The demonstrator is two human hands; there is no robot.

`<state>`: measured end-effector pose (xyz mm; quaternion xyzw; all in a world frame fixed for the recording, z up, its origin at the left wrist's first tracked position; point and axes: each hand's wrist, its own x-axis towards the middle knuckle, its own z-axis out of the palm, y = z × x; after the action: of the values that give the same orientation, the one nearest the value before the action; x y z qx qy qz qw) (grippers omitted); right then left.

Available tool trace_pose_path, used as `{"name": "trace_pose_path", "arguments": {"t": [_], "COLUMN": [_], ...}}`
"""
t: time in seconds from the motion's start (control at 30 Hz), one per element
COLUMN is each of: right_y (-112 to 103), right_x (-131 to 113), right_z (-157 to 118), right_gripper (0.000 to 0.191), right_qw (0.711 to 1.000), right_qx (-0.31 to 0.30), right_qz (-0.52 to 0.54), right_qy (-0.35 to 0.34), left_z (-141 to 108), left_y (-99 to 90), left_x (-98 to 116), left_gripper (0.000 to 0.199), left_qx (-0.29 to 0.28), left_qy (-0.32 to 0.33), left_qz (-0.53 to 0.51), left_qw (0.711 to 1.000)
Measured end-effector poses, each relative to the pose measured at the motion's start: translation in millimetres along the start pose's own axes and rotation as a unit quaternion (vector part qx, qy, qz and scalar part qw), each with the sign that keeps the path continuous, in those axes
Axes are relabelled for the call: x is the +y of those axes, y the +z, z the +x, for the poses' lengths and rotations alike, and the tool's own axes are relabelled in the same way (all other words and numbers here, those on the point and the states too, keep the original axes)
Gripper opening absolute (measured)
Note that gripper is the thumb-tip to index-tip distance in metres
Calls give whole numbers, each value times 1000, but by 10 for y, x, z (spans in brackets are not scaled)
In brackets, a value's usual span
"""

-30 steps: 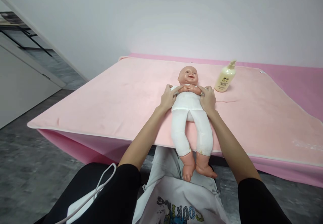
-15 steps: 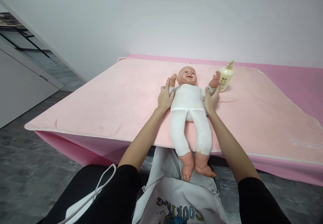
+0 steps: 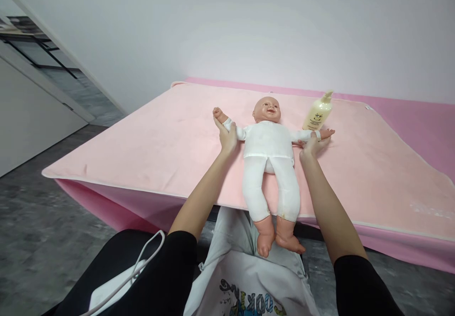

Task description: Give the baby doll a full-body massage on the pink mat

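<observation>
A baby doll [image 3: 269, 138] with a white cloth body lies on its back, feet toward me and hanging past the table edge. Its arms are spread out to both sides. My left hand [image 3: 227, 135] grips the doll's arm on the left, thumb on top of the white sleeve. On the other side, my right hand [image 3: 313, 146] is closed around the doll's other arm near the wrist, its fingers partly hidden beneath. Just behind that arm stands a pale yellow pump bottle [image 3: 317, 113], tilted in view.
A light pink blanket [image 3: 142, 140] covers the table, over a darker pink cloth [image 3: 408, 126]. A pale wall [image 3: 249, 31] rises behind. At lower left, a white device with a cable [image 3: 117, 287] rests on my leg.
Both of the doll's arms have swung outward and down in my hands, from raised beside the head to stretched sideways. My view has shifted slightly.
</observation>
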<state>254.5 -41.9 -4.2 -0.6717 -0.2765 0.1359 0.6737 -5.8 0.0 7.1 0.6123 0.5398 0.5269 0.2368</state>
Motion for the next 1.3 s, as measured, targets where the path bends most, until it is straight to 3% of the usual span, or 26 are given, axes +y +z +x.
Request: {"name": "trace_pose_path", "arguments": {"t": [0.1, 0.23, 0.37, 0.5, 0.77, 1.3], "right_y": [27, 56, 51, 23, -9, -16], "right_x": [10, -86, -187, -272, -412, -417], "right_z": [15, -80, -228, -356, -476, -481], "right_gripper": [69, 70, 65, 62, 62, 65], "right_qw": [994, 987, 972, 941, 893, 888], "right_qx": [-9, -16, -74, -147, -208, -231], "right_qz": [-26, -2, -12, -114, -254, -260], "right_qy": [-101, -161, -223, -282, -309, -302], "left_z": [-51, -112, -140, -144, -141, -114], "left_y": [-16, -41, -33, -5, 24, 12], "left_x": [54, 177, 242, 240, 229, 146], "left_gripper": [72, 65, 56, 53, 53, 54], "left_qx": [-6, -46, -102, -134, -148, -175], "left_qy": [19, 67, 101, 142, 182, 202], "left_qz": [38, 106, 169, 199, 194, 213], "left_qw": [999, 991, 975, 960, 953, 940]}}
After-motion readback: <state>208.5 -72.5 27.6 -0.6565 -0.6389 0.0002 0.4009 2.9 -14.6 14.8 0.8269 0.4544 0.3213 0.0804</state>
